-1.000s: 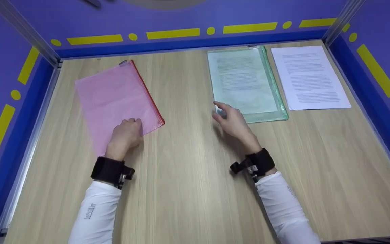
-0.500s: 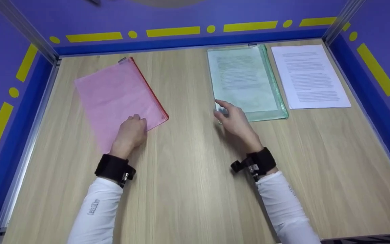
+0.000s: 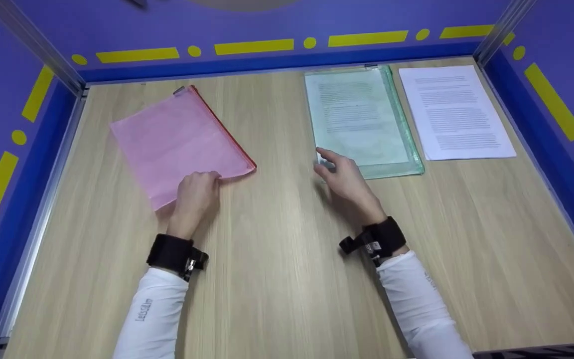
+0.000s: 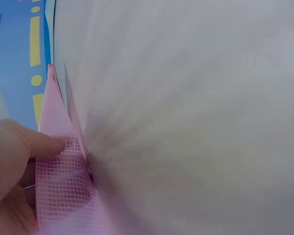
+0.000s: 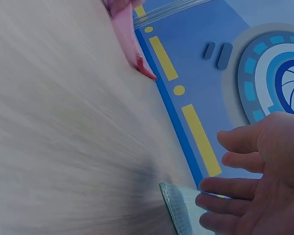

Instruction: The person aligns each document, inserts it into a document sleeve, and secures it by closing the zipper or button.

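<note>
A pink mesh folder (image 3: 177,139) with a red zipper edge lies slanted on the left of the table. The left hand (image 3: 197,197) pinches its near edge; in the left wrist view the thumb of the hand (image 4: 19,166) lies on the pink mesh (image 4: 63,196), other fingers behind it. A green zip folder (image 3: 361,124) with a printed sheet inside lies right of centre. Over its near left corner is the right hand (image 3: 349,184), fingers relaxed and apart; whether it touches the folder is unclear. The right wrist view shows that hand (image 5: 255,181) holding nothing.
A stack of printed white paper (image 3: 459,114) lies right of the green folder, at the back right of the wooden table (image 3: 277,259). Blue-purple panels (image 3: 257,25) with yellow marks stand along the back and both sides.
The left hand has moved slightly right and now grips the pink folder's near edge, which is bent up somewhat. The folder's near end has swung to the right. The right hand has barely moved.
</note>
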The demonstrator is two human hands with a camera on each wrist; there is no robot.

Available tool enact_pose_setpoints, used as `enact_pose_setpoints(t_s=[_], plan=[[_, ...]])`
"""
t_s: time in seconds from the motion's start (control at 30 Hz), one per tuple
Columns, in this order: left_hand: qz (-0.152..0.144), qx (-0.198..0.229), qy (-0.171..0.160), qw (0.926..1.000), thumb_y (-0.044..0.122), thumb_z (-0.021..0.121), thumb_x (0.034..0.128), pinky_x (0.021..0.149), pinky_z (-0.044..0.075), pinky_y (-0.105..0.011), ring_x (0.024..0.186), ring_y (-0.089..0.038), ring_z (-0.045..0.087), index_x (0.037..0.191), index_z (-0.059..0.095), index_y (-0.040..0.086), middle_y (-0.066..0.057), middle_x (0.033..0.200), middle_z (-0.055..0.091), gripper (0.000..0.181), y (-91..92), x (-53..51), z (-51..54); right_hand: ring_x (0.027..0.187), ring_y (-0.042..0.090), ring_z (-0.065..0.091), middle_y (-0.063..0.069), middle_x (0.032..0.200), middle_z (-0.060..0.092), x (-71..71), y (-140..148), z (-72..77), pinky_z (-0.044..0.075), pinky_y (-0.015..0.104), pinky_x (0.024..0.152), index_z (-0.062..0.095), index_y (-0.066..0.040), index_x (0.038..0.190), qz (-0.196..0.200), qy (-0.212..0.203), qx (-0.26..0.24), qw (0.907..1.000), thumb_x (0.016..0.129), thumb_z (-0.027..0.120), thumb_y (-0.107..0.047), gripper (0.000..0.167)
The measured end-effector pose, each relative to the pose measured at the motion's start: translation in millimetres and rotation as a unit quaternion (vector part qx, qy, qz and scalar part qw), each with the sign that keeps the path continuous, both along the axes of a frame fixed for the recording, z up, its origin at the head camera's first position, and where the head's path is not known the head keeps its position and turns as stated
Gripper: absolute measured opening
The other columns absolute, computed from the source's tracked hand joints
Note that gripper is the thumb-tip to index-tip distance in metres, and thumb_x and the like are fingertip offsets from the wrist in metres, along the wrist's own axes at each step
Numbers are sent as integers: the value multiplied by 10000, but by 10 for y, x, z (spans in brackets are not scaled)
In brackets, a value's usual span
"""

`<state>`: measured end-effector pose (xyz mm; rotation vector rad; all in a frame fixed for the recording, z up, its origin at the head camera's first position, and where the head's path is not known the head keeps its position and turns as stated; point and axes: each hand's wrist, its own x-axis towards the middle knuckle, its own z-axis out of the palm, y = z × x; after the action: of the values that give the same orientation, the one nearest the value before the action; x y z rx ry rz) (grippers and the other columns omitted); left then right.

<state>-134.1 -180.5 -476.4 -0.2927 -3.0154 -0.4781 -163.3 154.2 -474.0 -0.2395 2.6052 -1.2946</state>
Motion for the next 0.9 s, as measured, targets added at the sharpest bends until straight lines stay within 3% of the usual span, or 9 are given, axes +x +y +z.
enact_pose_setpoints(t_s=[0.27,0.4,0.6,0.77,0.9], plan=[[315,778,770,9935,96,614,954,717,559,-540,808,-434,716,1022,759,24,-190,897,764,176,304,-72,111,1398,299,485,190,1497,497,-23,-10,-7,422,438,1140,414,-40,1494,-120,-212,-585,9980,1021,533,-255,533],[356,1033,982,9892,100,647,936,709,562,-537,805,-430,722,1015,767,43,-186,904,767,155,493,-83,142,1399,270,484,182,1488,508,-7,-37,9,397,417,1162,387,-49,1511,-288,-552,-1136,9916,1024,530,-317,574],[409,1378,1032,9842,128,658,939,704,574,-503,818,-378,742,1035,773,69,-146,933,777,160,722,-98,117,1391,256,490,175,1504,489,-28,-46,34,403,405,1160,340,-65,1536,-799,-1303,-2429,9579,1034,494,-384,614],[378,1564,1064,9812,130,663,939,699,587,-470,814,-352,750,1042,772,60,-144,943,777,165,838,-99,65,1398,275,487,197,1499,491,-75,-45,43,424,396,1147,312,-31,1538,-959,-1546,-2894,9398,1059,426,-383,606],[324,1624,1067,9804,137,666,939,672,590,-448,802,-335,753,1039,774,59,-141,935,778,167,922,-102,50,1398,259,489,179,1508,486,-72,-96,27,429,400,1143,318,-41,1533,-1096,-1913,-3409,9139,1049,437,-414,622]])
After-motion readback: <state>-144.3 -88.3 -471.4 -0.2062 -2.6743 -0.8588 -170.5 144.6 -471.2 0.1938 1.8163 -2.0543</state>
